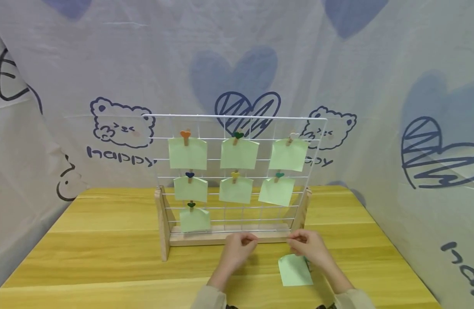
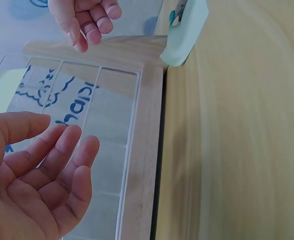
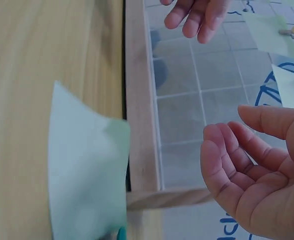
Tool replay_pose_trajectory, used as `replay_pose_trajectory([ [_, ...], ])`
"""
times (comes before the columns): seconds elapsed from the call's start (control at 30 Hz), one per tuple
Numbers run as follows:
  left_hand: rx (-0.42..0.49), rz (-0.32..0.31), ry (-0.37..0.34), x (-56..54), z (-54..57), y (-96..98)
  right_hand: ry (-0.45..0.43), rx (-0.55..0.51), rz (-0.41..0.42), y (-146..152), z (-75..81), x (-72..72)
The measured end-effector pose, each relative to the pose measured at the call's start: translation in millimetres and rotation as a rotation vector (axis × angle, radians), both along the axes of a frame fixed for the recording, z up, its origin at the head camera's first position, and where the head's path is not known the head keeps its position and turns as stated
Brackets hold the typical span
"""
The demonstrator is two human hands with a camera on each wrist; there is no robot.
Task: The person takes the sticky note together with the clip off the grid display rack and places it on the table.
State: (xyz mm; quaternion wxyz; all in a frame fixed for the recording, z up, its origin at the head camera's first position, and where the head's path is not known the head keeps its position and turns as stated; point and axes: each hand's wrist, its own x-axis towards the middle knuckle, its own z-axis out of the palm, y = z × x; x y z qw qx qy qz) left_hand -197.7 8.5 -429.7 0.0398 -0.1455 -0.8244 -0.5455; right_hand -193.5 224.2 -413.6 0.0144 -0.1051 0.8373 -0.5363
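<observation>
In the head view a white wire grid (image 1: 233, 207) stands upright in a wooden base (image 1: 221, 239). Pale green notes hang on it from heart-topped clips, among them an upper-left note (image 1: 188, 154) under an orange heart clip (image 1: 185, 136) and a low note (image 1: 194, 220) at bottom left. My left hand (image 1: 238, 249) hovers before the base, fingers loosely bent, holding nothing. Likewise bare, my right hand (image 1: 309, 245) is near the base's right end. Just below it, a loose green note (image 1: 295, 271) lies on the table; a teal clip (image 2: 173, 18) shows at its edge in the left wrist view.
The yellow wood-grain table (image 1: 105, 240) extends on both sides of the stand. Behind it and at the sides hangs a pale cloth (image 1: 163, 56) printed with hearts, bears and lettering. A wooden side post (image 1: 162, 225) holds the grid at the left.
</observation>
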Motion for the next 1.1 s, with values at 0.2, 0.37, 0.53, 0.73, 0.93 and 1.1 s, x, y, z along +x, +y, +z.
replay_pose_trajectory([
  [0.2, 0.006, 0.017, 0.016, -0.7, 3.3, -10.1, -0.003, -0.019, 0.01, -13, 7.6, -4.5],
  [0.37, 0.044, 0.032, -0.015, 0.2, 6.8, -18.3, -0.003, -0.054, 0.04, -23, 13.2, -5.5],
  [0.53, 0.059, 0.059, 0.002, 0.6, 9.5, -28.3, -0.003, -0.097, 0.064, -32, 17.0, -6.6],
  [0.73, 0.059, 0.087, 0.019, 0.4, 12.2, -40.0, 0.001, -0.126, 0.082, -46, 25.3, -9.3],
  [0.93, 0.078, 0.124, -0.022, 1.5, 15.0, -52.4, 0.016, -0.132, 0.109, -62, 33.3, -13.1],
  [1.1, 0.089, 0.158, -0.027, 2.3, 16.8, -61.4, 0.033, -0.135, 0.14, -73, 34.1, -16.0],
])
